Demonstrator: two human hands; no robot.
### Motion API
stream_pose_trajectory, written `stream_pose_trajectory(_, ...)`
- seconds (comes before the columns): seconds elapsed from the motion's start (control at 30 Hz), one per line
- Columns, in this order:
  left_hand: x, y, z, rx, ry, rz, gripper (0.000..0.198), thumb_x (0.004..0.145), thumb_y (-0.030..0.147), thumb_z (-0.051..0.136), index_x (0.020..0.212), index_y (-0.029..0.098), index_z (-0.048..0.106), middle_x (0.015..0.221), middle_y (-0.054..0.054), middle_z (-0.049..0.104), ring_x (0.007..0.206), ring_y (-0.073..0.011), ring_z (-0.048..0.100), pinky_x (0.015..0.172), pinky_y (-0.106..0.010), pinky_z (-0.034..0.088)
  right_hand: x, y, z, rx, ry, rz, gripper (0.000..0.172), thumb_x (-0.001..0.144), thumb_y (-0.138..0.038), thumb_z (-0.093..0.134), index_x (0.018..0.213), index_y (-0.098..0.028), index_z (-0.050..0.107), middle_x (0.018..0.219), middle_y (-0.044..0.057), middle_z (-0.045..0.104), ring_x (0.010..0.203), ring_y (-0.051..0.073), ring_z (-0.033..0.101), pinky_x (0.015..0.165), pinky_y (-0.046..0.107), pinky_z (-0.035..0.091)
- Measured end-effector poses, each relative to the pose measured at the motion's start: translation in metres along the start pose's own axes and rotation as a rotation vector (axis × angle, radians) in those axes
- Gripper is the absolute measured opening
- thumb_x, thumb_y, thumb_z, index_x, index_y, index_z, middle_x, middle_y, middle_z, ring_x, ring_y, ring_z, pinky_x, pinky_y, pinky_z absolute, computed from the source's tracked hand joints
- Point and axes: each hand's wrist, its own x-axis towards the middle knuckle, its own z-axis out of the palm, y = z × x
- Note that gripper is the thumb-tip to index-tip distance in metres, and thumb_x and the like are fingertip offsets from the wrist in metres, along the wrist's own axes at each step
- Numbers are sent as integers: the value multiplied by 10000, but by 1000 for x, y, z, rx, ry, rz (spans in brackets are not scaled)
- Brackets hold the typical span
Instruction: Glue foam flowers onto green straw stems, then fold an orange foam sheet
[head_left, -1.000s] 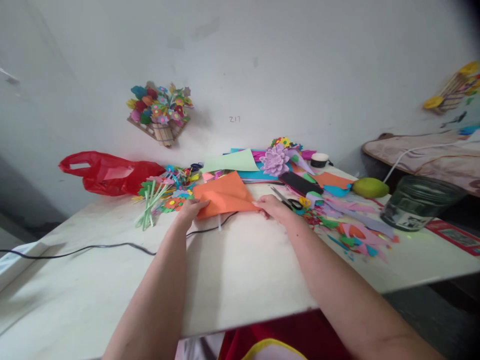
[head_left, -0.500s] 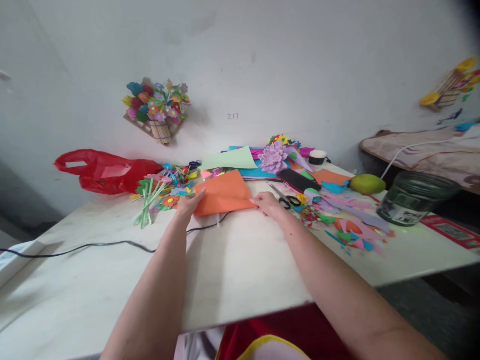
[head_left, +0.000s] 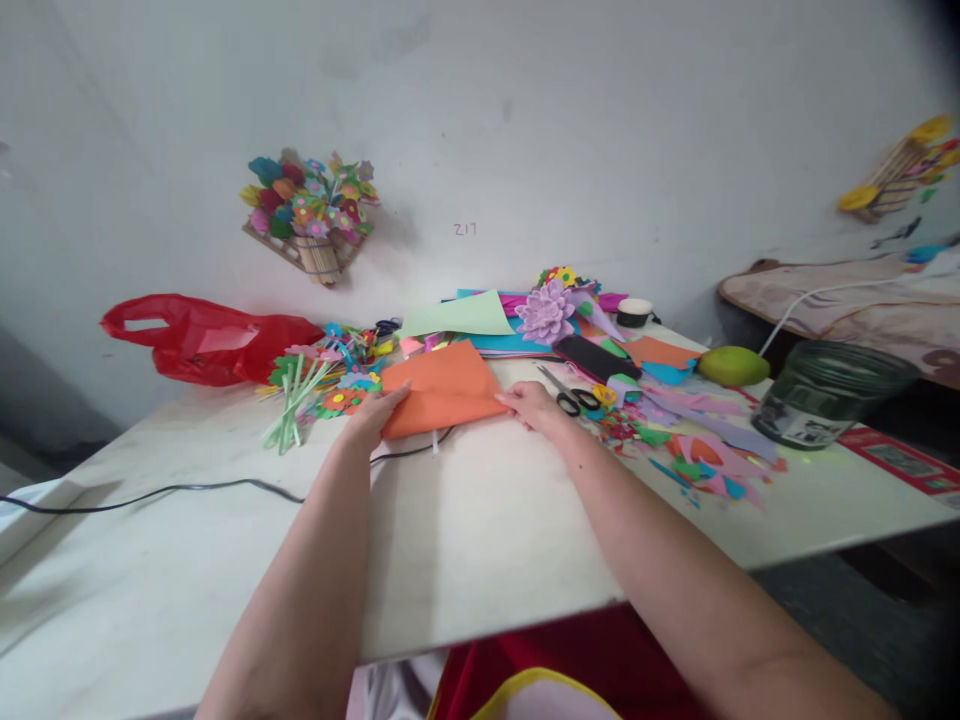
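Note:
Between my hands an orange foam sheet (head_left: 444,385) is held above the table, its near part bent along a crease. My left hand (head_left: 379,408) grips its left edge, thumb on top and the other fingers hidden beneath. At the right corner, my right hand (head_left: 529,402) pinches the sheet between thumb and fingers. Black-handled scissors (head_left: 574,398) lie with blades parted just right of that hand. A white stick-like piece (head_left: 435,442) pokes out under the sheet's near edge, by a black cable (head_left: 255,484).
Foam flowers (head_left: 345,400), pale green strips (head_left: 289,410) and a red plastic bag (head_left: 214,345) lie to the left. Behind are a light green sheet (head_left: 457,315) and a purple flower (head_left: 546,312). Rightward sit a phone (head_left: 596,358), foam scraps (head_left: 705,455), a green mango (head_left: 733,366) and a glass jar (head_left: 821,395).
The left side of the orange sheet has shifted slightly left and down with my left hand. My right hand keeps its pinch on the right corner. The view has moved a little.

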Motion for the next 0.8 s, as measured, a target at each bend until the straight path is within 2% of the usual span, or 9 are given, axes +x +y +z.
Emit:
stream_pose_trajectory(0.23, 1, -2, 2, -60, -91, 73, 233, 617, 369, 727, 707, 172, 640, 751, -117, 695, 726, -258, 659, 674, -364, 499, -1, -1, -1, 76, -34, -5, 305, 804, -260, 597, 547, -173, 458, 445, -54, 458, 309, 30, 320, 297, 178, 247)
stream_pose_trajectory(0.37, 7, -4, 2, 57, -21, 34, 215, 619, 365, 723, 686, 183, 628, 714, -95, 686, 646, -224, 644, 607, -328, 479, -1, -1, -1, 33, -38, -11, 317, 802, -280, 595, 535, -174, 460, 423, -52, 445, 311, 36, 311, 300, 188, 237)
stream_pose_trajectory(0.5, 8, -4, 2, 80, 21, 16, 192, 619, 355, 722, 668, 196, 627, 720, -104, 691, 669, -240, 649, 615, -336, 480, -3, -2, -2, -14, -43, -32, 339, 785, -298, 619, 514, -173, 458, 373, -68, 385, 306, 34, 298, 309, 184, 222)
stream_pose_trajectory(0.7, 1, 3, 5, -148, -37, 57, 264, 634, 398, 722, 760, 181, 641, 825, -81, 701, 748, -218, 656, 707, -331, 506, -1, 0, -2, -8, -20, -16, 317, 820, -277, 569, 540, -178, 457, 412, -59, 412, 313, 44, 306, 329, 202, 236)
stream_pose_trajectory(0.8, 1, 4, 2, -259, -50, 130, 329, 647, 435, 704, 859, 190, 649, 893, -74, 702, 832, -226, 654, 732, -323, 517, 1, 1, -2, 49, -16, -4, 309, 832, -276, 550, 556, -179, 452, 445, -52, 432, 317, 44, 316, 334, 202, 239)
